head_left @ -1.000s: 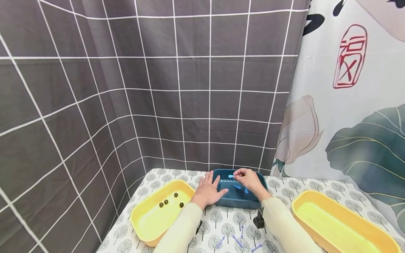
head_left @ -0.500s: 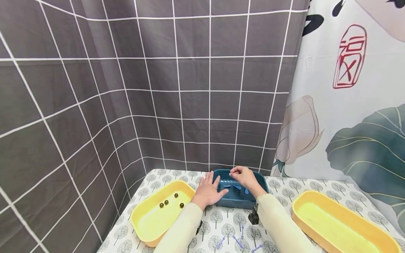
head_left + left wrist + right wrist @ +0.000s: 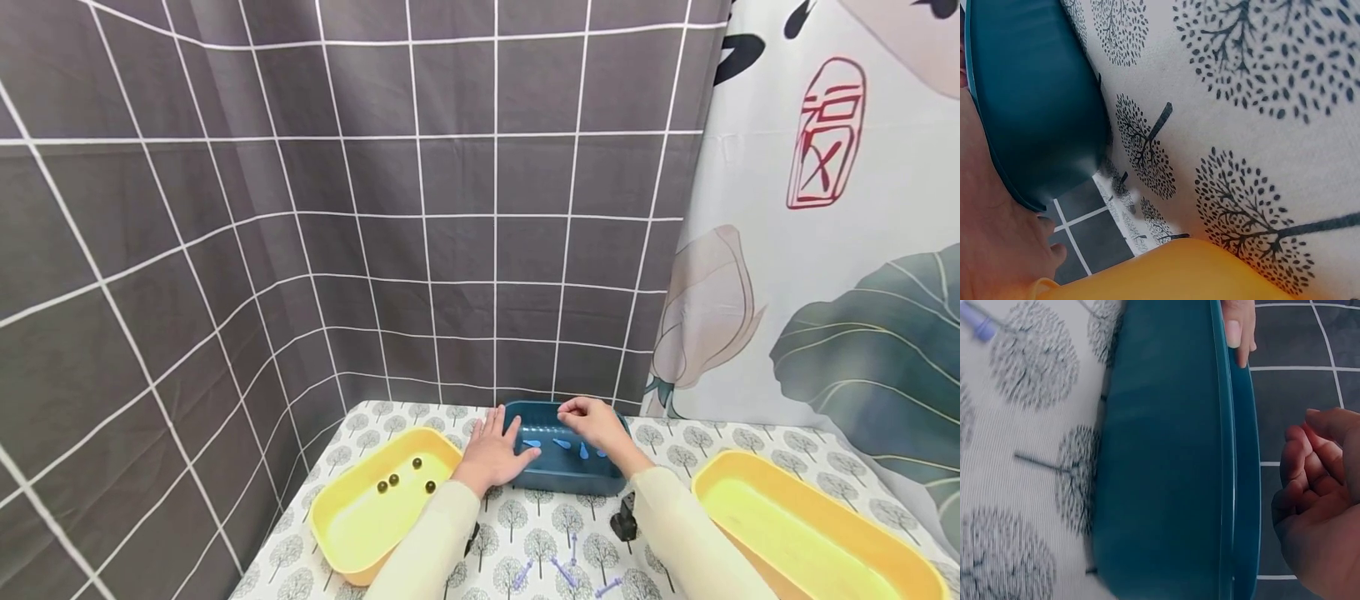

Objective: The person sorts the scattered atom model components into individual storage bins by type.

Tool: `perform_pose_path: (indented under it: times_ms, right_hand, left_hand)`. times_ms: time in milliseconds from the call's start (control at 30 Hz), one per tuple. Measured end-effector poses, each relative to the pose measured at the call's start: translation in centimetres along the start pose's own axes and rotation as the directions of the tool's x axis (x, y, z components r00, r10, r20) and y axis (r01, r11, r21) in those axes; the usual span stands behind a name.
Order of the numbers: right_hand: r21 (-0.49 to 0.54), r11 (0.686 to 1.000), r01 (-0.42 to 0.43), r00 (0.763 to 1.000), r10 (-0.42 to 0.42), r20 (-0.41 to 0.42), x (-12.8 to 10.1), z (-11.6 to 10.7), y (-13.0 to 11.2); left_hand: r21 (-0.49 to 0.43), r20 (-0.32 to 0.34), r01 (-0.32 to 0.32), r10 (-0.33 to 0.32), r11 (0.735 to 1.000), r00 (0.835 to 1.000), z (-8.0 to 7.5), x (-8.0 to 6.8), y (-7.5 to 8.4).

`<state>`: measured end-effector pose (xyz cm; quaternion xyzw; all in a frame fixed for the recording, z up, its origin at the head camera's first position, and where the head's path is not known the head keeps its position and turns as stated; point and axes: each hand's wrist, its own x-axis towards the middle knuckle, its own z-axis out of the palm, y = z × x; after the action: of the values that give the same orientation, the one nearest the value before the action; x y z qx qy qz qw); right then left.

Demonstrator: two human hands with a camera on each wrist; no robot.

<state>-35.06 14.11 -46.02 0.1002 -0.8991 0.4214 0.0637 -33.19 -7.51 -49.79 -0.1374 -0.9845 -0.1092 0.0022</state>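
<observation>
My left hand point(image 3: 495, 452) rests with spread fingers on the left end of a dark teal tray point(image 3: 562, 482). Over the tray's right half is my right hand point(image 3: 594, 423), its fingers curled and nothing seen between them. In the right wrist view the curled fingers point(image 3: 1297, 450) hang above the rim, apart from it. Several small blue drop-shaped pieces lie on the tray floor: a leftmost piece point(image 3: 532, 443) near my left thumb, a middle piece point(image 3: 562, 443), and others to the right, the last partly hidden by the right hand.
A yellow tray point(image 3: 341, 487) holding several dark balls point(image 3: 393, 480) stands on the left. Another yellow tray point(image 3: 847, 512) stands at the right. Several purple dumbbell-shaped sticks point(image 3: 564, 572) lie on the tree-print cloth point(image 3: 517, 521) in front. A grid-patterned curtain point(image 3: 457, 250) hangs behind.
My right hand has let go of a blue drop-shaped piece, which now lies at the tray's left. The hand went left, then back right. My left hand has stayed put.
</observation>
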Motion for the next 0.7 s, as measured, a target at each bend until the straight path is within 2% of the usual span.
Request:
perform_pose_path:
  times_ms: [200,433,700]
  right_hand:
    - [0.0,1.0,0.013,1.0,-0.013,0.026,-1.1,-1.1,0.9]
    - [0.076,0.996,0.046,0.995,-0.052,0.08,-2.9,-2.5,1.1]
    - [0.056,0.985,0.164,0.979,-0.17,0.115,-5.0,-3.3,0.9]
  left_hand:
    - [-0.009,-0.005,0.0,0.0,1.0,1.0,0.0,-0.2,0.1]
    - [-0.018,-0.01,0.001,-0.001,1.0,1.0,0.0,-0.1,0.0]
    - [-0.009,-0.001,0.007,-0.007,1.0,1.0,-0.1,-0.2,0.1]
